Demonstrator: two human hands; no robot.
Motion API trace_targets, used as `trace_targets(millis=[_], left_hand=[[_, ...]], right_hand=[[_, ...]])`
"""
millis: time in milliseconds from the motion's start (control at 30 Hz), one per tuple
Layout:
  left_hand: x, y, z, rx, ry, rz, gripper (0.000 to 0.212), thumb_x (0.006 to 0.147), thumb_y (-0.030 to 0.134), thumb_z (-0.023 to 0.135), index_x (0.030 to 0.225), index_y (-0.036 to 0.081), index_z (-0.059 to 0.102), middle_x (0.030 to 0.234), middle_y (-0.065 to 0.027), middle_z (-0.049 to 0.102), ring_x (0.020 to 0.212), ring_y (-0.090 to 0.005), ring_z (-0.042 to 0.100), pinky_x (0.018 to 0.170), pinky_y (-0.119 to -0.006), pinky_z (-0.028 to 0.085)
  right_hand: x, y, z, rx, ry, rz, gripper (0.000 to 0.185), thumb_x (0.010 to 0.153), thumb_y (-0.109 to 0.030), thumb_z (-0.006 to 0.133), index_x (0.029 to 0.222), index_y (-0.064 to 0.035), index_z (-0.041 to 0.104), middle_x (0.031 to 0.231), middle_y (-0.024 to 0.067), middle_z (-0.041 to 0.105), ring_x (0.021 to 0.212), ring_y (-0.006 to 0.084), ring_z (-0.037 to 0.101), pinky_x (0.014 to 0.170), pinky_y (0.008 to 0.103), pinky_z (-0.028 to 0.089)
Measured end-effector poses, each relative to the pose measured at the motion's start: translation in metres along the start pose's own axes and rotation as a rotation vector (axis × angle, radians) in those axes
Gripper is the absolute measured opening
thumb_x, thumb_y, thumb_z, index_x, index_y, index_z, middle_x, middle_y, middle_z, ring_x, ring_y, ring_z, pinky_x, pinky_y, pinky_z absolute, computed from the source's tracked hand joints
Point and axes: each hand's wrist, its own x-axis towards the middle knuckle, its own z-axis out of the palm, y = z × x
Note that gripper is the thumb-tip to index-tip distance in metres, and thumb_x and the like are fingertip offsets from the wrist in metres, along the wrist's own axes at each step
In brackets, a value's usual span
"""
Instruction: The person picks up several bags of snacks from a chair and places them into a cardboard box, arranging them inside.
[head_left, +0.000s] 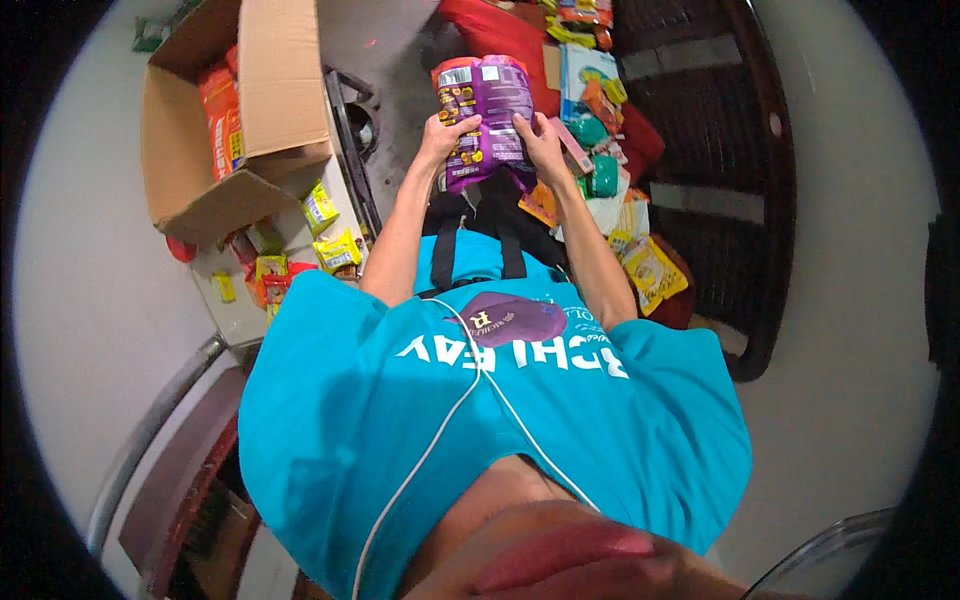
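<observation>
A large purple plastic snack bag (491, 112) with an orange-red top edge is held out in front of me, its printed back towards the camera. My left hand (448, 141) grips its left edge, thumb lying on the front. On the opposite edge my right hand (541, 148) holds the bag the same way. The fingers behind the bag are hidden. To the right of my right hand lie a pink box (571, 146) and green packets (604, 177). An orange packet (540, 204) shows beside my right forearm.
An open cardboard box (285, 82) with orange packets (219, 120) stands on a pale table (238, 319) at left, near yellow packets (337, 251). At right, a dark wooden bench (772, 187) carries red fabric (637, 142) and a yellow packet (654, 274).
</observation>
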Motion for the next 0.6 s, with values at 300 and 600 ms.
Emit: trace_targets(millis=[300,600], left_hand=[[-0.071,0.059,-0.034,-0.088,0.198,0.179,0.026,0.079,0.015,0.076,0.097,0.0,0.066,0.086,-0.007,0.07,0.07,-0.013,0.066,0.066,-0.031,0.056],[-0.127,0.095,-0.043,0.023,0.314,0.427,0.026,0.08,0.015,0.074,0.099,0.0,0.066,0.087,-0.0066,0.07,0.075,-0.0128,0.066,0.068,-0.029,0.053]], right_hand=[[-0.013,-0.067,0.072,-0.025,-0.182,-0.012,0.022,0.09,-0.021,0.067,0.093,-0.001,0.058,0.085,0.0023,0.062,0.075,0.008,0.056,0.066,0.0249,0.047],[-0.039,-0.123,0.11,0.037,-0.334,-0.064,0.016,0.091,-0.015,0.064,0.099,-0.0015,0.058,0.091,0.001,0.063,0.079,0.0065,0.057,0.069,0.0228,0.047]])
